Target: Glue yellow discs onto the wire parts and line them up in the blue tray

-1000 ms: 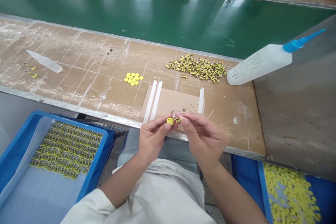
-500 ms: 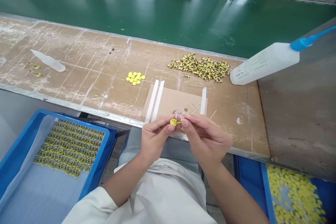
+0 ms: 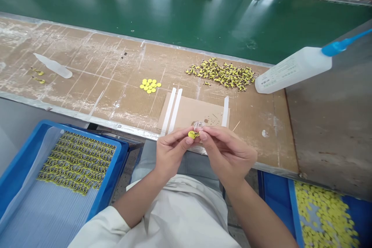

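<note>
My left hand pinches a yellow disc between thumb and forefinger, above the front edge of the table. From the other side my right hand grips a small yellow-and-dark figure in its fingertips. The figure meets the disc, or overlaps it in view; whether they are joined I cannot tell. Just behind the fingertips is a clear, ring-like clump on a cardboard sheet with white tape strips. Further back lie a group of yellow discs and a heap of yellow-and-dark figures.
A white bottle with a blue nozzle leans at the right, beside a metal panel. At lower left, a blue tray holds rows of yellow-and-dark pieces. Another blue bin at lower right contains yellow discs. A toothpick-like stick lies nearby.
The figure and my right fingertips have shifted very slightly left, toward the disc. Both hands otherwise keep their pinch and place.
</note>
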A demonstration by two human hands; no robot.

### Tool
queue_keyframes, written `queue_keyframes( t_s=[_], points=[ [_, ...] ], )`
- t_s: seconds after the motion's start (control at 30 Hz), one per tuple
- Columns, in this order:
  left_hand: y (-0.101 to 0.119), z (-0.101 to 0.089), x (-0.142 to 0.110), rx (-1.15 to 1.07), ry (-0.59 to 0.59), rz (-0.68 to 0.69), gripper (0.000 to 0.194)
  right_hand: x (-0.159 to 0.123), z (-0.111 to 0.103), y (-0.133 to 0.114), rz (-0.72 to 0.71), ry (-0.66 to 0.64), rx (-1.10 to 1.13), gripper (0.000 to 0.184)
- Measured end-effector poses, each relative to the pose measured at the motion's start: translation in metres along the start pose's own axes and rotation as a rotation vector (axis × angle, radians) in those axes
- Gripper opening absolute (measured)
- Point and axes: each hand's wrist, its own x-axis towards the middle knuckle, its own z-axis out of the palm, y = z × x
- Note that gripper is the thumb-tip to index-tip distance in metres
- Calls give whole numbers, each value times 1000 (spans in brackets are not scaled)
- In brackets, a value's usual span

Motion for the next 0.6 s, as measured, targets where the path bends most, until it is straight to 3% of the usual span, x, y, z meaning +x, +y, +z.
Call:
queue_keyframes(
  t_s=[0.37, 0.6],
  points=[
    [0, 0, 0, -9, -16, 24, 21, 0, 0, 0, -28, -2, -25, 23],
    [-3, 0, 0, -10, -12, 49, 21, 0, 0, 0, -65, -10, -14, 33]
  ],
)
